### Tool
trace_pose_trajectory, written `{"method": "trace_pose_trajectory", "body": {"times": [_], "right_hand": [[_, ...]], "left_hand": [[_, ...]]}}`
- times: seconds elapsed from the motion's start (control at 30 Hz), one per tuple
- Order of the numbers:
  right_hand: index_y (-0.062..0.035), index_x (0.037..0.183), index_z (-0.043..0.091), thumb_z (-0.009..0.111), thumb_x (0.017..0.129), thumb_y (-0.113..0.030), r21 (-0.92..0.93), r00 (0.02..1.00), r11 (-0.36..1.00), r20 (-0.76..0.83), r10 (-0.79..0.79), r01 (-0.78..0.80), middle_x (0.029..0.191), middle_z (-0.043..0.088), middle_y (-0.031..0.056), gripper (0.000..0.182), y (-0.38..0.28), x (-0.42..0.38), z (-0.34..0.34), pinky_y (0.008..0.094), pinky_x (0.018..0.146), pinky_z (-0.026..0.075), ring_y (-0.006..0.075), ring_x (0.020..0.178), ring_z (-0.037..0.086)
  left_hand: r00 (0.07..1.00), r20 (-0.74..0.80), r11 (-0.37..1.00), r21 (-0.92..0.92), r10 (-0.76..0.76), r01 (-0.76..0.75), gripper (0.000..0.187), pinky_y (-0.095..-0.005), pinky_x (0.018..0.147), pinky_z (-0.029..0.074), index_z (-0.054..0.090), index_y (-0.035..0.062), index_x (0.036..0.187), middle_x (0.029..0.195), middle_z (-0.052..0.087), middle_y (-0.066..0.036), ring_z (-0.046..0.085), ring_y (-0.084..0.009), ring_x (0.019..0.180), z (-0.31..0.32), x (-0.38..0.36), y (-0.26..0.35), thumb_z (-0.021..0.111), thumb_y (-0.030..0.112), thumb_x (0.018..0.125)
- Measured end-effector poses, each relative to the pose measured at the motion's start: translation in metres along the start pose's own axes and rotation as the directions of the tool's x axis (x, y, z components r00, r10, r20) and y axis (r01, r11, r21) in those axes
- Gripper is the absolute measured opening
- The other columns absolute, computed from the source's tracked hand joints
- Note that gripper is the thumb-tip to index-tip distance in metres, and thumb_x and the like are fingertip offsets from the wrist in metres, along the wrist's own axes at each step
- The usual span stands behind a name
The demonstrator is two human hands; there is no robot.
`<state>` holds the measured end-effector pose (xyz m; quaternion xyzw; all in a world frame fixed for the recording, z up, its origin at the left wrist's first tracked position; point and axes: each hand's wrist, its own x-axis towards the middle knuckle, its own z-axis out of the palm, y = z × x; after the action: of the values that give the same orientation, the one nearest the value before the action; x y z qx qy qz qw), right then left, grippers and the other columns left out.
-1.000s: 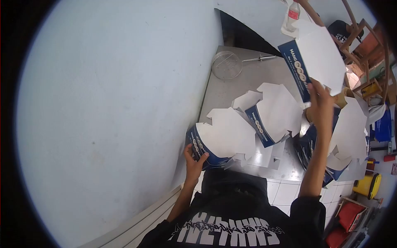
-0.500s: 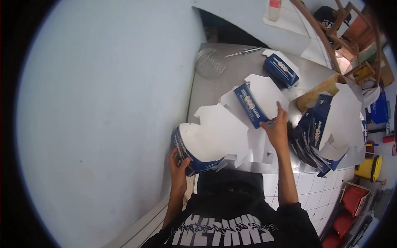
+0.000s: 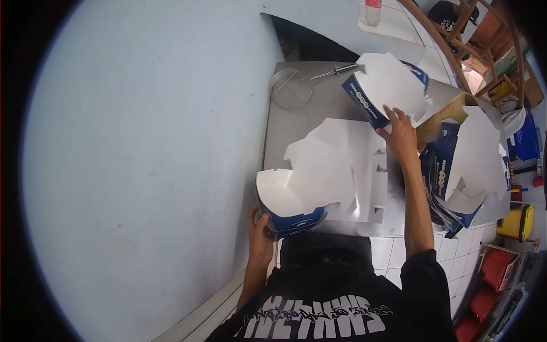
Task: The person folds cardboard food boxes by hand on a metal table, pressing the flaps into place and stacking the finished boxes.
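Observation:
My left hand (image 3: 262,235) grips the lower left side of a partly folded paper food box (image 3: 279,194), blue with print outside and white inside, its long flap spread over the table. Beneath that flap lies more flat white card (image 3: 368,191). At the back of the table, my right hand (image 3: 402,137) pinches the near edge of another food box (image 3: 390,85), fingers on its white inside and thumb by the blue wall. Behind it a bit of a further blue box (image 3: 420,73) shows, mostly covered. To my right leans a stack of unfolded boxes (image 3: 464,159).
A wire skimmer (image 3: 292,88) lies at the back left of the metal table (image 3: 273,134), against the wall. A yellow-brown cylinder (image 3: 447,118) lies behind the box stack. Beyond are a bottle (image 3: 373,12), a wooden chair (image 3: 484,51), red seats (image 3: 497,268) and a person (image 3: 447,17).
My right hand has carried its food box away from me to the back of the table, over the folded box there. My left hand keeps hold of its box.

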<state>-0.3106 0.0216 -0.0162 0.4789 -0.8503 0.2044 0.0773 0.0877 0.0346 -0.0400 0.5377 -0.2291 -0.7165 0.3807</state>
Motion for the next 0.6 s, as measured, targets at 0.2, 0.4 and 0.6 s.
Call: {"method": "trace_pose_trajectory", "body": {"times": [0.2,0.4,0.6], "right_hand": [[-0.0033,0.126,0.058,0.068,0.086,-0.012,0.632,0.871,0.771,0.419,-0.257,-0.076,0.119,0.064,0.0191,0.041,-0.087,-0.079,-0.063,0.0433,0.091,0.049,0.0373,0.107,0.062],[0.0003,0.116,0.064,0.059,0.088,-0.001,0.545,0.704,0.838,0.588,-0.398,0.018,0.103,0.07,0.02,0.028,-0.09,-0.137,-0.026,0.0436,0.085,0.052,0.0388,0.093,0.067],[0.0003,0.112,0.068,0.056,0.088,0.003,0.608,0.649,0.792,0.625,-0.435,-0.054,0.093,0.07,0.0218,0.027,-0.093,-0.145,-0.02,0.0437,0.084,0.051,0.0388,0.09,0.066]], "left_hand": [[0.997,0.04,0.997,-0.024,-0.069,0.07,0.064,-0.0422,0.096,0.044,0.027,0.0144,0.145,0.133,0.047,-0.014,0.05,-0.0261,0.119,0.004,0.001,-0.006,0.063,0.024,0.093],[0.994,0.073,0.994,0.081,-0.078,0.072,0.068,-0.0409,0.096,0.043,0.027,0.0127,0.146,0.129,0.05,-0.014,0.05,-0.0231,0.118,0.011,0.008,-0.012,0.066,0.024,0.092],[0.995,0.032,0.984,0.154,-0.091,0.085,0.071,-0.0402,0.093,0.048,0.024,0.0107,0.146,0.13,0.049,-0.016,0.052,-0.0236,0.116,0.012,0.011,-0.014,0.068,0.019,0.091]]}}
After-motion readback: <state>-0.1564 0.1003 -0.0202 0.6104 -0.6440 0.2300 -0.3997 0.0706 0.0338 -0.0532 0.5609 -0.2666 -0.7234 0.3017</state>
